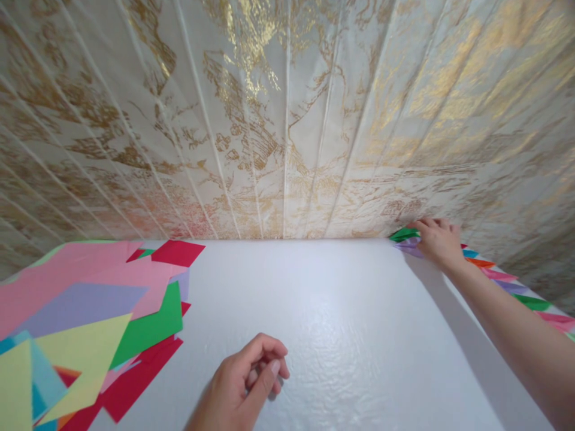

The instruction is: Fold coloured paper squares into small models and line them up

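My right hand [440, 239] reaches to the far right corner of the table, its fingers bent down on a green folded paper piece [403, 234]. A lilac folded paper piece [408, 246] lies just below, partly covered by the hand. The fingertips are hidden behind the knuckles. Low in the middle, my left hand [251, 377] rests over the white table [323, 311] with its fingers loosely curled, a gap between thumb and forefinger and nothing visible in it.
Coloured paper sheets, among them a pink sheet [81, 263], a yellow sheet [85, 353] and a red sheet [139, 371], overlap on the left. Several folded pieces, including an orange one [480, 263], line the right edge. A gold-patterned white curtain [278, 131] hangs behind the table.
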A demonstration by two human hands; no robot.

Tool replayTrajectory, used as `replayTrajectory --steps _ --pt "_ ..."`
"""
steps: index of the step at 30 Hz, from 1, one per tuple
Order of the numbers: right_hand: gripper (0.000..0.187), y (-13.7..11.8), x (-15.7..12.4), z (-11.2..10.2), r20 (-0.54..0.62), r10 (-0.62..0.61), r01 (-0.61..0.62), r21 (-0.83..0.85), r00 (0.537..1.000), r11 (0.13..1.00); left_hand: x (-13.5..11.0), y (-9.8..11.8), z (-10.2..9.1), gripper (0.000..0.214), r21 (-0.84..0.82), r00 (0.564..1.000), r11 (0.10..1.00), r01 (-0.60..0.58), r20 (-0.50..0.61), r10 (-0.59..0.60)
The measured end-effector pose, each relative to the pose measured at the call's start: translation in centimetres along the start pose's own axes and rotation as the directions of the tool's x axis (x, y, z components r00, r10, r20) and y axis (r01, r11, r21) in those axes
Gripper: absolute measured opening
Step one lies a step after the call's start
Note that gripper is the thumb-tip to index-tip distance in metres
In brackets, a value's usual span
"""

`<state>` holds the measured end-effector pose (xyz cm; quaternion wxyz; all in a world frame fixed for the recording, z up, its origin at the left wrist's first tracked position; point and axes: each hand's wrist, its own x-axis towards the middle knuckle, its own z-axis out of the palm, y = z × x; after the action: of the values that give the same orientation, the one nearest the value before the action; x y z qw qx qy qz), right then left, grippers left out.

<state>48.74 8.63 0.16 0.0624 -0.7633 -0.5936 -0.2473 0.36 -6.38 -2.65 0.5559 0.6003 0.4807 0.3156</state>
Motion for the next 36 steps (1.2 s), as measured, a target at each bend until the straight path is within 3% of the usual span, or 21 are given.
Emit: replayTrajectory --steps 7,15,19,23,32,36 --pt "0.032 -0.4 -0.2 0.9 0.083 -0.069 0.079 -0.121 0.994 0.99 0.0 -0.1 0.0 0.032 0.006 1.0 1.0 0.008 0.0 -0.008" --pt "0.034 0.0 -2.0 0.8 0.003 -0.088 0.088 -0.111 0.996 0.99 0.0 0.0 -0.1 0.03 0.014 1.0 1.0 -0.001 0.009 0.001" --pt "0.035 -1.0 -4.1 1.0 -0.023 -0.225 0.222 -0.076 0.974 0.972 -0.1 0.1 0.0 0.028 0.02 1.0 1.0 -0.008 0.017 0.008" --pt "0.044 -1.8 -4.5 1.7 -0.065 -0.322 0.319 -0.05 0.945 0.946 -0.1 0.0 -0.1 0.027 0.024 1.0 0.999 -0.021 0.013 0.021" --pt "0.035 -1.1 -4.2 2.8 -0.125 -0.303 0.301 -0.038 0.945 0.953 -0.1 -0.4 -0.1 0.027 0.019 0.999 0.999 -0.033 0.015 0.033" --pt "0.041 -1.9 -4.7 2.9 -0.112 -0.314 0.311 -0.038 0.943 0.95 -0.1 -0.6 -0.1 0.027 0.04 0.999 0.998 -0.043 0.007 0.042"
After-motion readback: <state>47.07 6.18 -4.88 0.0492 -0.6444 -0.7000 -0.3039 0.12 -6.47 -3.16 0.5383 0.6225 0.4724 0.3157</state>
